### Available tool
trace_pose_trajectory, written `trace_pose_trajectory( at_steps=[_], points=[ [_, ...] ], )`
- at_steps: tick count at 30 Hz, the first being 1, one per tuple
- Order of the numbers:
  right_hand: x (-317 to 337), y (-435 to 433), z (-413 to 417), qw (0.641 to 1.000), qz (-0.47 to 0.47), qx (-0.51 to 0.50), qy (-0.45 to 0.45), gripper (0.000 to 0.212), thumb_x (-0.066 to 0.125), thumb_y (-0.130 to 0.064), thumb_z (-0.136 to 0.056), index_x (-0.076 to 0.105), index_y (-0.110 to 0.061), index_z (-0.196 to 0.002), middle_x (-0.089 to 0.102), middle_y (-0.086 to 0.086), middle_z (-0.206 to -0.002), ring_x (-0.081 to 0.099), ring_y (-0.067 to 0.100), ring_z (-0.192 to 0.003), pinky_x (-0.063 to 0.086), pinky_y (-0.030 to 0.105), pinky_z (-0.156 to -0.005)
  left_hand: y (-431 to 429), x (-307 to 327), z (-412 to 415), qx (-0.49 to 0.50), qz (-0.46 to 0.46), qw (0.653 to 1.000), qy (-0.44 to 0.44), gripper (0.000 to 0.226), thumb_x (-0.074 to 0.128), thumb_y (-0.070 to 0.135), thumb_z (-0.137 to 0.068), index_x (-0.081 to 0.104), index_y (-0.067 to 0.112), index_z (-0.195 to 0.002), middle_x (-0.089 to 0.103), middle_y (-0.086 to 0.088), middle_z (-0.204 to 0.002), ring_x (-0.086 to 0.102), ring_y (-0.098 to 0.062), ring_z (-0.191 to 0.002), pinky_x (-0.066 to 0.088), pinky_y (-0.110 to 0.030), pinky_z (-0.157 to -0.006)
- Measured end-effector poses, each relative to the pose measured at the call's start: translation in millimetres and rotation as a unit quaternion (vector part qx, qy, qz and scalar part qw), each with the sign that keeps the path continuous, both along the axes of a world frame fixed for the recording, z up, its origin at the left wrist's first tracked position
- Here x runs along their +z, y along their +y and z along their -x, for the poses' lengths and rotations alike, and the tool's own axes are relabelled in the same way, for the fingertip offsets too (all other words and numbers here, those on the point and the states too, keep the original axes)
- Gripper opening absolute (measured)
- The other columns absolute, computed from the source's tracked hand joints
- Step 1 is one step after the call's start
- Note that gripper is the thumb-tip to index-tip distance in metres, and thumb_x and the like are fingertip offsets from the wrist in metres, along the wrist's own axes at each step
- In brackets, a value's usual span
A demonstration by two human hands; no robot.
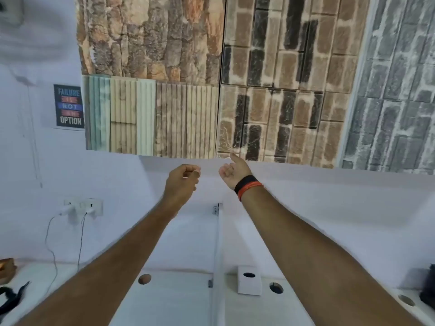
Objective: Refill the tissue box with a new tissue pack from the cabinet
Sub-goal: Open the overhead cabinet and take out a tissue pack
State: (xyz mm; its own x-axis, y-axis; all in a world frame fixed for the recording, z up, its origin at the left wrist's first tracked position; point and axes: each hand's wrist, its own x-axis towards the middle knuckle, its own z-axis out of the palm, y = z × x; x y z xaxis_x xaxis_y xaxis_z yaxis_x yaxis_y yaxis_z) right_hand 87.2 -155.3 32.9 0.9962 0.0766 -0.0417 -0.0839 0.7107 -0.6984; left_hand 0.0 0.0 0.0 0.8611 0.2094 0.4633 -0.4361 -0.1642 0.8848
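Observation:
A small white tissue box (249,284) with a dark oval opening on top stands on the white desk (169,300), just right of a thin divider. Overhead hangs the wall cabinet, its left door (150,114) clad in stone and slat patterns and its right door (270,123) in brick pattern. Both doors look closed. My left hand (183,182) is raised below the left door with the fingers curled in and nothing in them. My right hand (231,171), wearing black and orange wristbands, is palm up, one finger touching the lower edge of the right door near the seam. No tissue pack is visible.
A poster (69,106) hangs left of the cabinet. A wall socket (83,207) holds plugged chargers with cables running down to the desk. The desk has round cable holes (144,278). A dark object (428,285) sits at the right edge, a black strap (11,298) at the left.

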Motion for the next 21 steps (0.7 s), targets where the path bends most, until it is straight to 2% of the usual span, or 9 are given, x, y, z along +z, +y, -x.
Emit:
trace_pose_trajectory(
  at_steps=[1, 2, 3, 4, 6, 8, 13, 18, 21],
  points=[
    [3.1, 6.6, -0.4, 1.0, -0.014, 0.001, -0.015, 0.024, 0.058, -0.02, -0.099, 0.055, -0.011, -0.121, 0.041, 0.008, -0.085, 0.035, 0.016, -0.053, 0.04, 0.026, -0.06, 2.9, -0.2, -0.7, 0.003, -0.003, 1.0, 0.003, 0.017, 0.058, 0.02, -0.095, 0.069, 0.012, -0.105, 0.07, -0.006, -0.1, 0.068, -0.022, -0.093, 0.058, -0.035, -0.079],
    [5.8, 11.3, -2.8, 1.0, -0.022, -0.01, -0.02, 0.018, 0.059, -0.022, -0.099, 0.057, -0.013, -0.115, 0.047, 0.009, -0.096, 0.049, 0.018, -0.063, 0.046, 0.027, -0.067, 6.2, 0.1, -2.8, 0.005, -0.006, 1.0, 0.004, 0.017, 0.058, 0.02, -0.095, 0.069, 0.013, -0.105, 0.07, -0.006, -0.101, 0.068, -0.022, -0.093, 0.058, -0.034, -0.079],
    [8.4, 14.2, -5.7, 0.999, -0.03, -0.014, -0.016, 0.026, 0.06, -0.024, -0.098, 0.056, -0.016, -0.123, 0.049, 0.012, -0.118, 0.06, 0.022, -0.09, 0.052, 0.03, -0.084, 8.7, -0.8, -3.8, 0.0, -0.009, 1.0, 0.004, 0.017, 0.058, 0.02, -0.095, 0.069, 0.014, -0.105, 0.071, -0.006, -0.101, 0.068, -0.021, -0.092, 0.058, -0.034, -0.079],
    [9.8, 16.2, -7.6, 0.999, -0.04, -0.019, -0.024, 0.044, 0.062, -0.027, -0.097, 0.048, -0.018, -0.138, 0.041, 0.014, -0.14, 0.056, 0.027, -0.119, 0.049, 0.035, -0.1, 10.0, -1.5, -4.4, -0.007, -0.006, 1.0, 0.008, 0.017, 0.058, 0.02, -0.094, 0.069, 0.015, -0.104, 0.071, -0.006, -0.102, 0.068, -0.02, -0.091, 0.058, -0.034, -0.079],
    [15.8, 21.6, -5.6, 0.998, -0.063, -0.021, -0.018, 0.069, 0.064, -0.03, -0.095, 0.03, -0.014, -0.153, 0.022, 0.015, -0.16, 0.043, 0.031, -0.139, 0.044, 0.041, -0.11, 13.3, -1.9, -4.6, -0.027, 0.012, 1.0, 0.012, 0.016, 0.058, 0.02, -0.093, 0.07, 0.016, -0.104, 0.071, -0.007, -0.104, 0.068, -0.018, -0.09, 0.058, -0.034, -0.081],
    [17.2, 24.1, -3.0, 0.998, -0.062, -0.024, -0.01, 0.071, 0.065, -0.031, -0.095, 0.029, -0.013, -0.153, 0.022, 0.015, -0.161, 0.045, 0.03, -0.137, 0.047, 0.04, -0.107, 16.0, -2.0, -0.3, -0.042, 0.037, 0.998, 0.016, 0.016, 0.058, 0.018, -0.093, 0.07, 0.016, -0.104, 0.071, -0.007, -0.105, 0.068, -0.017, -0.09, 0.058, -0.034, -0.083],
    [4.7, 19.2, 16.4, 0.997, -0.063, -0.016, -0.03, 0.054, 0.068, -0.033, -0.093, 0.047, -0.017, -0.14, 0.04, 0.015, -0.146, 0.057, 0.028, -0.127, 0.048, 0.033, -0.089, 19.2, -16.0, 14.6, -0.051, 0.05, 0.997, 0.007, 0.017, 0.057, 0.015, -0.094, 0.07, 0.015, -0.105, 0.073, -0.005, -0.1, 0.068, -0.016, -0.085, 0.057, -0.034, -0.081],
    [-14.6, 0.9, 71.5, 0.995, -0.063, -0.008, -0.082, 0.03, 0.071, -0.039, -0.088, 0.059, -0.012, -0.091, 0.052, 0.011, -0.107, 0.065, 0.026, -0.095, 0.052, 0.031, -0.073, 2.2, -28.9, 37.1, -0.042, 0.026, 0.999, -0.002, 0.017, 0.058, 0.014, -0.093, 0.071, 0.015, -0.103, 0.073, -0.002, -0.093, 0.068, -0.015, -0.081, 0.056, -0.033, -0.076],
    [-23.3, -16.8, 111.7, 0.991, -0.075, -0.019, -0.113, 0.032, 0.073, -0.042, -0.084, 0.058, -0.013, -0.083, 0.054, 0.008, -0.086, 0.066, 0.024, -0.084, 0.054, 0.03, -0.068, -22.8, -28.8, 54.3, -0.052, 0.013, 0.998, -0.021, 0.017, 0.058, 0.011, -0.093, 0.072, 0.013, -0.101, 0.074, -0.004, -0.091, 0.067, -0.014, -0.078, 0.055, -0.026, -0.07]
  ],
)
